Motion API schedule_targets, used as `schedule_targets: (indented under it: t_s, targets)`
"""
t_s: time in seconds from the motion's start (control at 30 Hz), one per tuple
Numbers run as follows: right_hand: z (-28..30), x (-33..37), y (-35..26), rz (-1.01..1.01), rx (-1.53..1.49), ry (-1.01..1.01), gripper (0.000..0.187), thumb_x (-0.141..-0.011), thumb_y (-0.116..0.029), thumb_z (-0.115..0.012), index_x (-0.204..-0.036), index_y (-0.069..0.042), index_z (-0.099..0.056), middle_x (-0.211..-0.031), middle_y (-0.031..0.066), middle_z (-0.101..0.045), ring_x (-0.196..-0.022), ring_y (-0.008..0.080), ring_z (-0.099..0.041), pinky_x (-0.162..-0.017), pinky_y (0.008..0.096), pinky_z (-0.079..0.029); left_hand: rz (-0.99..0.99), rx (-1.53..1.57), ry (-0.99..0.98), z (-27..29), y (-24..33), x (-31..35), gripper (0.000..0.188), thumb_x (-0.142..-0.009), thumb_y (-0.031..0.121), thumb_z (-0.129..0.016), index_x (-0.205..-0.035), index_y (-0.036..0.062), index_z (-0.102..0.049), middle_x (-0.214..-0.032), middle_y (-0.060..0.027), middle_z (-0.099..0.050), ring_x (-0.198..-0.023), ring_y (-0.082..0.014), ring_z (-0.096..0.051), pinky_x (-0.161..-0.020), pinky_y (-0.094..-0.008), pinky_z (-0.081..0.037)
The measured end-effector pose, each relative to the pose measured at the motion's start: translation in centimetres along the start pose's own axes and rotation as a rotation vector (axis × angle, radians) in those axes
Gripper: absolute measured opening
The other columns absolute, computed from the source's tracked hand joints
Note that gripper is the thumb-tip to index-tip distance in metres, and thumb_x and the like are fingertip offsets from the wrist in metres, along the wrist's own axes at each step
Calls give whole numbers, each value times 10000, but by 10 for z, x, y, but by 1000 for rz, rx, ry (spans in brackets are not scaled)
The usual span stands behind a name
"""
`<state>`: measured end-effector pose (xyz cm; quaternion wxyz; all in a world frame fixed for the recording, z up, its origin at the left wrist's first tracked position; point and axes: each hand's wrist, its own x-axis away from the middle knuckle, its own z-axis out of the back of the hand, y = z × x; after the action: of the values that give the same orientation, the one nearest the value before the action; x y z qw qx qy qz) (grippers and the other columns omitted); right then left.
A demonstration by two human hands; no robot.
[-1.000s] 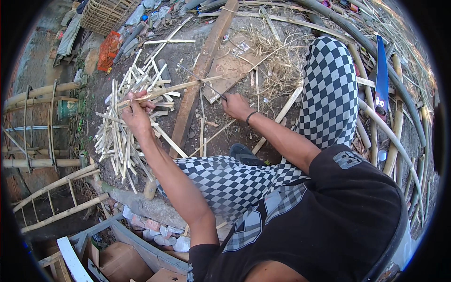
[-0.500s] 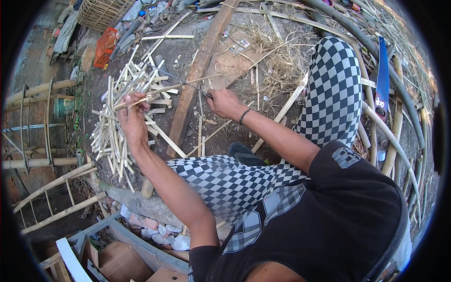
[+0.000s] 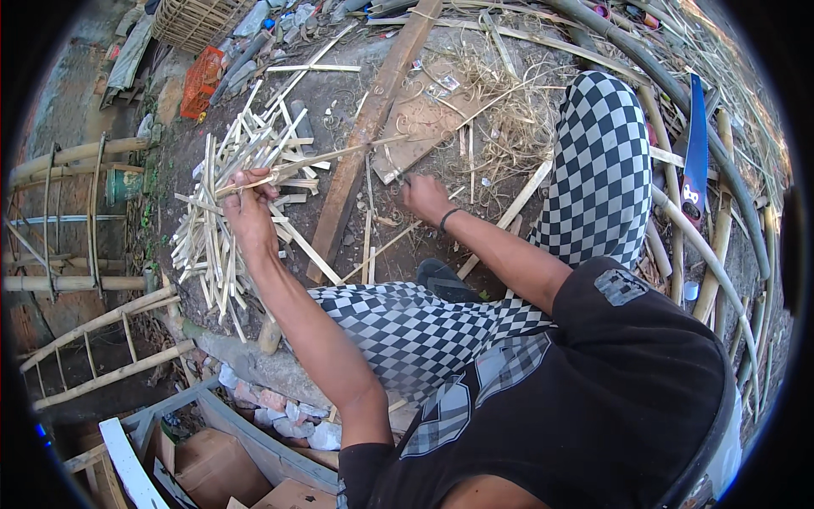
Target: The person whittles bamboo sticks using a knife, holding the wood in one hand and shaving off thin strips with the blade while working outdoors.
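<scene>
Presently, the left hand (image 3: 248, 206) grips a long pale bamboo strip (image 3: 326, 156) above the heap of split bamboo sticks (image 3: 222, 222); the right hand (image 3: 423, 198), fingers closed, holds a small blade (image 3: 395, 176) near the brown wooden plank (image 3: 366, 136).

**Layout on the ground**

A pile of bamboo strips (image 3: 229, 212) lies left of the plank (image 3: 365, 140). The saw (image 3: 695, 161) lies far right among poles. A basket (image 3: 191, 19) sits at the ground's far-left corner, a ladder (image 3: 97, 352) near-left.
</scene>
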<state>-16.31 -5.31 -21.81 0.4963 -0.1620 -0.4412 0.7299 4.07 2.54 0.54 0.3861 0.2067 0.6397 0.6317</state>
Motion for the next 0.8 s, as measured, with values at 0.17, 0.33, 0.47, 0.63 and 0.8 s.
schedule_targets:
  t_s: [0.17,0.33,0.47,0.63,0.8]
  targets:
    - [-1,-20,66,-231,106,-70,364,-877,-279,-543,-967,35,-705,-961,317,-666,-962,436,-662,-868,493,-533,27,-2,105,-17,-9,-6,371,-1045,287,-461,-845,7,-599,-808,-94,-643,-602,-108,-515,-578,-262,-418]
    - [11,0,1,-61,61,-95,405,-884,-309,-544,-950,68,-676,-943,335,-650,-943,468,-642,-885,500,-515,23,-269,245,-14,-3,-5,434,-1039,322,-458,-836,0,-666,-579,-47,-558,-505,-105,-474,-525,-272,-385]
    - [-1,-5,35,163,33,24,399,-877,-306,-547,-921,73,-664,-934,341,-645,-924,478,-635,-870,513,-505,0,-318,246,-26,6,-8,478,-1031,368,-462,-796,17,-685,-511,-29,-506,-477,-129,-483,-503,-296,-385]
    - [0,-9,107,-289,-85,-110,452,-903,-366,-541,-907,70,-661,-909,318,-664,-914,438,-663,-835,481,-515,-15,-336,238,-50,22,-14,458,-1009,370,-497,-767,24,-675,-570,-85,-593,-529,-161,-566,-539,-321,-433]
    - [10,-2,107,-164,119,-35,510,-905,-437,-590,-867,66,-665,-808,230,-699,-813,394,-693,-794,467,-525,-210,18,496,-23,44,-22,443,-1025,349,-478,-768,29,-644,-560,-39,-556,-426,-104,-436,-426,-276,-330]
